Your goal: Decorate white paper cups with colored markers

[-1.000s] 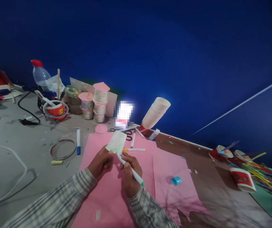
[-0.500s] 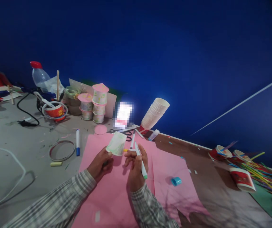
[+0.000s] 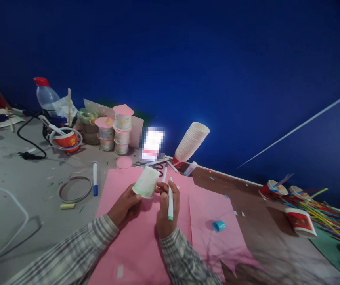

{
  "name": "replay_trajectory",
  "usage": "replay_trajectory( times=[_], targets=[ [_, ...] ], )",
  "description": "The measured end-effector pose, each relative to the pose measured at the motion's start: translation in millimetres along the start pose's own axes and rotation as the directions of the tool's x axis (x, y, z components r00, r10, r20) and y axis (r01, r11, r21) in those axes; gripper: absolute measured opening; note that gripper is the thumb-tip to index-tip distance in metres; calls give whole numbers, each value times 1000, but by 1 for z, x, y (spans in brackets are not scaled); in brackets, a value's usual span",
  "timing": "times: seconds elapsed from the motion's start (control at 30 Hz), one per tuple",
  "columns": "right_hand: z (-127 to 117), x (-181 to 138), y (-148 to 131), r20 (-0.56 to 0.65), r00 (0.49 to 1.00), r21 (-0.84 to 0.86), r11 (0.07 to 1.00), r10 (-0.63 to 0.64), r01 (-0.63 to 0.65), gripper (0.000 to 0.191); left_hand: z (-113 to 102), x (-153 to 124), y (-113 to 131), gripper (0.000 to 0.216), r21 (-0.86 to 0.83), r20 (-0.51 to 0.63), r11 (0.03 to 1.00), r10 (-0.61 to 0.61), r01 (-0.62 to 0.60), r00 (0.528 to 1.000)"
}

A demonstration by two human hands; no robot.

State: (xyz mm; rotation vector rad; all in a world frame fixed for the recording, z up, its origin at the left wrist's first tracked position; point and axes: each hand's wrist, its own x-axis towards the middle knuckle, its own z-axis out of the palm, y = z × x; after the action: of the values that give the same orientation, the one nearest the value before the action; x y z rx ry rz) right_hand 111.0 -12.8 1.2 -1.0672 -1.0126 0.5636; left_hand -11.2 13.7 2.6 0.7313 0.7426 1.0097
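A small white paper cup (image 3: 146, 182) with green marks on its side is held over the pink paper sheet (image 3: 140, 241). My left hand (image 3: 124, 204) grips the cup from below and the left. My right hand (image 3: 166, 206) is closed round a white marker with a green end (image 3: 170, 198), which stands nearly upright. The fingertips of that hand also touch the cup's right side. Both sleeves are grey plaid.
A leaning stack of paper cups (image 3: 191, 143), scissors (image 3: 152, 163) and loose markers lie behind the pink sheet. Decorated cup towers (image 3: 119, 128), a bottle (image 3: 45, 95) and a red bowl (image 3: 65, 139) stand at the back left. A blue cap (image 3: 219, 226), a wire ring (image 3: 75, 189) and straws with cups (image 3: 303, 213) lie around.
My right hand has lifted the marker tip off the cup and swung the marker upright. The cup has turned in my left hand, and my right fingertips now rest against it.
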Motion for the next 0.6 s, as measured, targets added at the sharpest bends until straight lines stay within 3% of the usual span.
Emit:
replay_trajectory(
  times=[0.1, 0.23, 0.6],
  targets=[
    [-1, 1, 1, 14, 1000, -18, 1000, 7, -7, 36, -2, 1, -3, 50, 44, -29, 998, 50, -48, 998],
    [-2, 3, 3, 33, 999, -16, 1000, 14, -13, 40, -2, 2, -6, 54, 250, -70, 958, 162, -140, 984],
    [-5, 11, 0, -24, 998, -29, 998, 61, -62, 44, 14, -12, -9, 70, 665, -73, 688, 448, -291, 891]
  ],
)
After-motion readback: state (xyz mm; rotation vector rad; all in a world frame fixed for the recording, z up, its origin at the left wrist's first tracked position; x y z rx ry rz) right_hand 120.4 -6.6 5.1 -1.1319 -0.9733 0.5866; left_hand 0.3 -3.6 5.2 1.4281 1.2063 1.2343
